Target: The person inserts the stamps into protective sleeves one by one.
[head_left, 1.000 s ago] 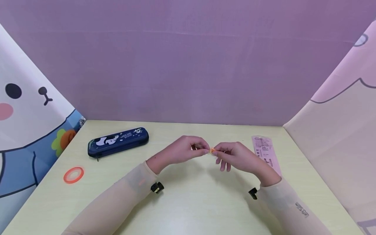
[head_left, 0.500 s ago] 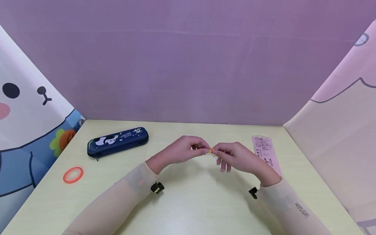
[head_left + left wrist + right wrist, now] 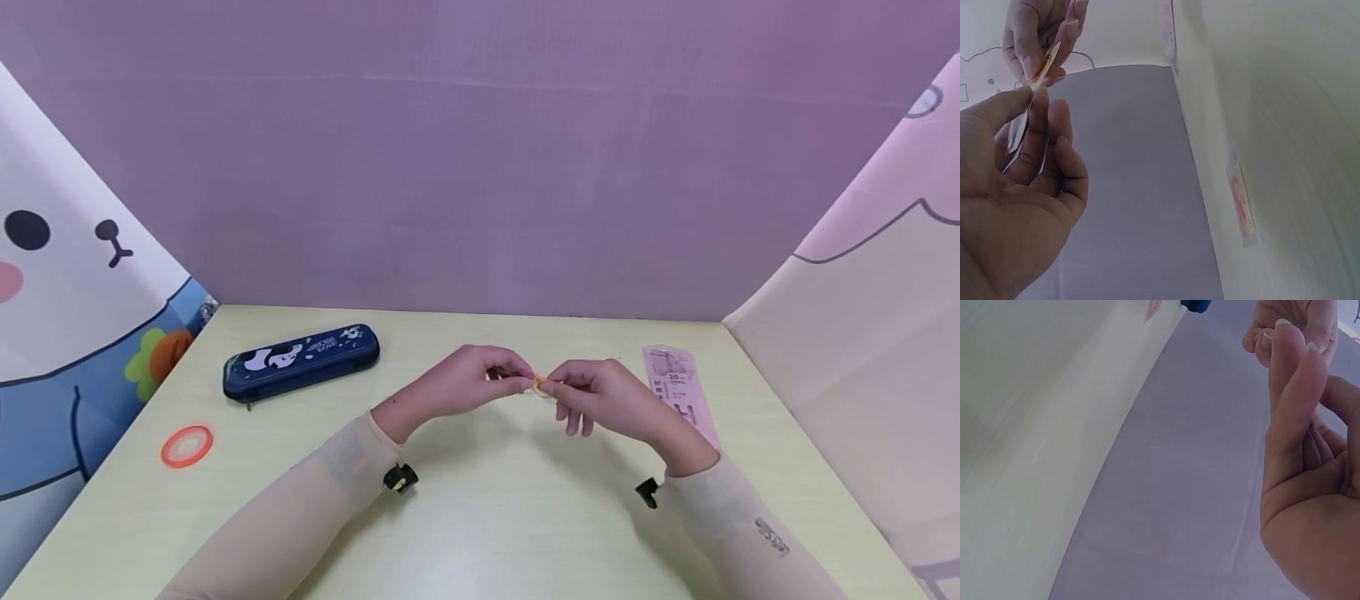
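My left hand (image 3: 476,382) and right hand (image 3: 603,396) meet above the middle of the table, fingertips close together. Between them is a small flat strip (image 3: 1042,70) with an orange and yellow part; its exact kind is unclear. Left thumb and forefinger pinch one end, where a thin pale, partly see-through piece (image 3: 1017,132) hangs down along the palm. Thumb and forefinger of my right hand pinch the orange end. In the right wrist view, the right fingertips (image 3: 1300,369) hide the strip.
A navy pencil case (image 3: 302,363) with a panda print lies at the back left, with an orange-red ring (image 3: 187,447) nearer me. A pink printed packet (image 3: 677,387) lies behind my right wrist. A small pink-printed strip (image 3: 1241,203) rests on the table (image 3: 480,533).
Both hands stay almost in place, with the right fingers shifting slightly. The orange and yellow piece turns a little between the fingertips and shows more yellow.
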The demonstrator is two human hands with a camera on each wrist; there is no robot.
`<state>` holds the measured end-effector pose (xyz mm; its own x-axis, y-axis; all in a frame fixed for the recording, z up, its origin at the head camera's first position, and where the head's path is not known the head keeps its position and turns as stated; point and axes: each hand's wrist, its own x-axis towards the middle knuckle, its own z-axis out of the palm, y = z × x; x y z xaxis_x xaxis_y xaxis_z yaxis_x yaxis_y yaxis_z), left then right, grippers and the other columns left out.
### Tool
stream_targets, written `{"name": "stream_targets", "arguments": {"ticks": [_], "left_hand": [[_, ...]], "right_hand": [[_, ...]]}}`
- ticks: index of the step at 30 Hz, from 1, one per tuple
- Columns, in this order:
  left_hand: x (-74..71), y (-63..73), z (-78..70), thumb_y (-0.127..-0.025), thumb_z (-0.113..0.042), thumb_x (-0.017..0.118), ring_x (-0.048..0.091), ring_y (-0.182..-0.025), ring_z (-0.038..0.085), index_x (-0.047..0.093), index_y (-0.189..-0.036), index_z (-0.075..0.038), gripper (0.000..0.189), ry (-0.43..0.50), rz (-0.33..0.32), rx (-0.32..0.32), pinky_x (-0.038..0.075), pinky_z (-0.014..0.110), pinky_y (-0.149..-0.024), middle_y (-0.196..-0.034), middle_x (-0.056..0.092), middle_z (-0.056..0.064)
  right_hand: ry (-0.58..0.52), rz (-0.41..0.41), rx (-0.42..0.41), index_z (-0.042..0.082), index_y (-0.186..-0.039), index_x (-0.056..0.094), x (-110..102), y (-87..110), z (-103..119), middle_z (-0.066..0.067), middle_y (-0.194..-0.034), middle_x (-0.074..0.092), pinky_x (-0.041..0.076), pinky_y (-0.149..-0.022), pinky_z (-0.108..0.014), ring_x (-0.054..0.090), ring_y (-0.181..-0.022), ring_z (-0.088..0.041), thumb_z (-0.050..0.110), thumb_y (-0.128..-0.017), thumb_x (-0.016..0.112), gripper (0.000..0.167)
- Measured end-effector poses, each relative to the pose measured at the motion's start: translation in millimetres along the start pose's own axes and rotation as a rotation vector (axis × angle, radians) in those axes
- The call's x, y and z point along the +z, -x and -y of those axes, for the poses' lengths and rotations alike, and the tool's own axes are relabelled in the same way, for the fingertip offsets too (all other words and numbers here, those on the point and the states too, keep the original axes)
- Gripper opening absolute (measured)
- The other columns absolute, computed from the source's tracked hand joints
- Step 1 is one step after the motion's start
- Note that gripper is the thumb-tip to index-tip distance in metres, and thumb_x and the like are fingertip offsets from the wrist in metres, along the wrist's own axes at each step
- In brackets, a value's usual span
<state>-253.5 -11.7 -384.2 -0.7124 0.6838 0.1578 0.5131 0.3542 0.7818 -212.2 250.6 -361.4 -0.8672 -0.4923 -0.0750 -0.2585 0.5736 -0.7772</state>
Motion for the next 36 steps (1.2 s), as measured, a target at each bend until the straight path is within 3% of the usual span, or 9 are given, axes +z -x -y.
{"name": "stream_targets", "arguments": {"ticks": [7, 14, 23, 33, 36], "left_hand": [[-1.8, 1.2, -3.0, -0.104, -0.033, 0.072, 0.065, -0.09, 0.011, 0.075, -0.119, -0.024, 0.018, 0.009, -0.018, -0.041, 0.053, 0.026, -0.076, -0.104, 0.079, -0.004], [-2.5, 1.4, -4.4, -0.101, -0.034, 0.076, 0.066, -0.09, 0.013, 0.073, -0.113, -0.024, 0.016, 0.019, -0.049, -0.083, 0.053, 0.027, -0.076, -0.098, 0.077, -0.009], [-2.6, 2.9, -5.7, -0.101, -0.032, 0.076, 0.069, -0.09, 0.011, 0.074, -0.11, -0.023, 0.013, 0.068, -0.065, -0.109, 0.056, 0.028, -0.08, -0.099, 0.078, -0.009], [-2.8, 2.1, -4.5, -0.1, -0.034, 0.077, 0.072, -0.096, 0.022, 0.076, -0.109, -0.024, 0.013, 0.087, -0.048, -0.154, 0.057, 0.029, -0.08, -0.101, 0.079, -0.006], [-2.6, 2.3, -3.7, -0.1, -0.034, 0.077, 0.072, -0.094, 0.02, 0.077, -0.108, -0.023, 0.014, 0.093, -0.04, -0.15, 0.056, 0.029, -0.079, -0.101, 0.079, -0.005]], "right_hand": [[-0.029, -0.014, 0.004, 0.015, -0.112, 0.073, -1.5, 2.8, 1.0, -0.005, -0.089, 0.08, 0.062, -0.059, -0.038, 0.077, -0.072, -0.038, 0.033, -0.106, 0.069, 0.02], [-0.08, -0.011, 0.02, 0.005, -0.118, 0.071, -3.1, 5.8, -2.6, -0.008, -0.094, 0.081, 0.063, -0.06, -0.039, 0.076, -0.072, -0.042, 0.029, -0.106, 0.068, 0.028], [-0.128, -0.068, 0.043, 0.008, -0.115, 0.072, -1.6, 4.8, -1.4, -0.009, -0.098, 0.082, 0.064, -0.063, -0.039, 0.078, -0.073, -0.026, 0.028, -0.108, 0.066, 0.022], [-0.101, -0.062, 0.017, 0.009, -0.113, 0.071, -2.1, 4.6, -3.0, -0.008, -0.098, 0.082, 0.064, -0.064, -0.038, 0.078, -0.077, -0.023, 0.026, -0.109, 0.064, 0.018], [-0.096, -0.064, 0.015, 0.01, -0.114, 0.071, -0.4, 4.4, -3.9, -0.007, -0.098, 0.082, 0.064, -0.065, -0.038, 0.079, -0.079, -0.023, 0.027, -0.109, 0.064, 0.02]]}}
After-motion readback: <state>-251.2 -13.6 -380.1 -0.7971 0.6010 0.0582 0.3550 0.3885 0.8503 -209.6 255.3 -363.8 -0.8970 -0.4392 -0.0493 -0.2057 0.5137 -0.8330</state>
